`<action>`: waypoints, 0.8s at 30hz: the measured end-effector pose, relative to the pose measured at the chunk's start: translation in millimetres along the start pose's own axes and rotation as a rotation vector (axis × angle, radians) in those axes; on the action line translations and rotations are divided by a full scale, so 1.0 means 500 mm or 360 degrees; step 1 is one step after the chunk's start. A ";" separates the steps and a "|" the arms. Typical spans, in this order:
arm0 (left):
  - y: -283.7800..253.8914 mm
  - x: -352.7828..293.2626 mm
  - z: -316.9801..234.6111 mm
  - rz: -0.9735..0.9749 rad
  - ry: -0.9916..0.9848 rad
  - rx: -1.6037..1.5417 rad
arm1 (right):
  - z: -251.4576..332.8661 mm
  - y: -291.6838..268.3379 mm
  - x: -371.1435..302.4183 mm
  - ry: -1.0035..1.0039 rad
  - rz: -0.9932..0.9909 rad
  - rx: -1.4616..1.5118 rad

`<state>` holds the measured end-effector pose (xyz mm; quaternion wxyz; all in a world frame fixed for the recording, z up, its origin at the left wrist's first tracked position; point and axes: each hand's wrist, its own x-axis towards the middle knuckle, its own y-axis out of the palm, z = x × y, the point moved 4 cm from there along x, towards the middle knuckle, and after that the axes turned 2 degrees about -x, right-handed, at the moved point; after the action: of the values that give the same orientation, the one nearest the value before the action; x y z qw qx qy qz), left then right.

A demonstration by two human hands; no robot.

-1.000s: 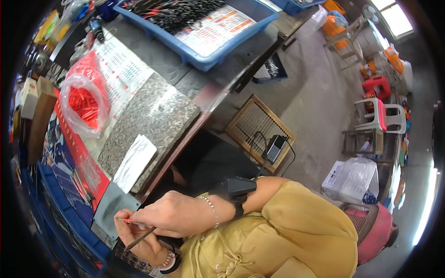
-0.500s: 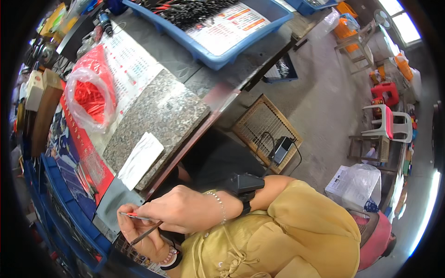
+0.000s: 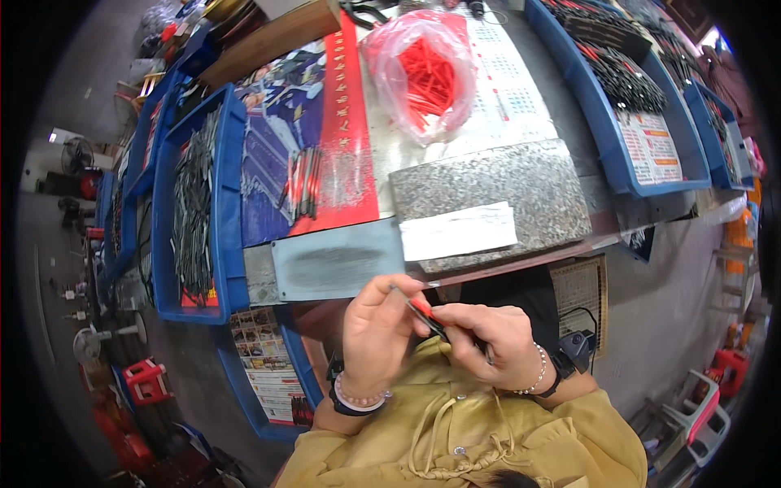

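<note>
My left hand (image 3: 373, 337) pinches one end of a slim black-and-red stick-shaped piece (image 3: 422, 310) between thumb and fingertips. The fingers of my right hand (image 3: 503, 340) are closed round its other end. Part of the piece is hidden by the fingers, and I cannot tell whether it is one item or two. Both hands are above my lap, just in front of the table edge. Beyond them lie a grey plate (image 3: 338, 264) with a dark smudge and a folded white paper (image 3: 460, 232) on a speckled stone slab (image 3: 504, 183).
Several red-and-black pieces (image 3: 303, 183) lie on a printed sheet. Behind the slab stands a clear bag (image 3: 386, 77) of thin red sticks. A blue tray (image 3: 232, 276) of dark slim pieces is at left, another blue tray (image 3: 606, 154) at right. A woven-seat stool (image 3: 582, 285) stands below the table.
The view has swung round, so the table and hands appear further right. My two hands have come together on the piece; earlier a red-tipped piece and a dark stick showed separately between them.
</note>
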<state>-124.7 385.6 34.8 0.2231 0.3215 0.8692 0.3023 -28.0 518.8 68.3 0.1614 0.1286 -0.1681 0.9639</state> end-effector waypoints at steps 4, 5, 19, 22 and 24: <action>-0.005 -0.002 -0.001 0.0023 -0.0013 -0.0020 | 0.000 0.013 -0.001 -0.0023 -0.0003 -0.0039; -0.006 -0.003 -0.001 0.0026 -0.0016 -0.0006 | -0.001 0.014 -0.002 -0.0038 -0.0020 -0.0057; 0.000 -0.019 -0.003 -0.0071 0.0089 0.0179 | 0.004 0.017 -0.005 -0.0143 0.0080 -0.0126; -0.003 -0.026 -0.008 -0.0138 0.0124 0.0278 | -0.005 0.023 -0.015 -0.0090 0.0121 -0.0049; -0.002 -0.031 -0.002 -0.0129 0.0080 0.0318 | -0.006 0.021 -0.022 -0.0162 0.0032 -0.0092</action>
<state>-115.1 374.0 37.8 0.1801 0.2990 0.9127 0.2127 -22.0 507.6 59.4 0.1466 0.1709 -0.2052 0.9525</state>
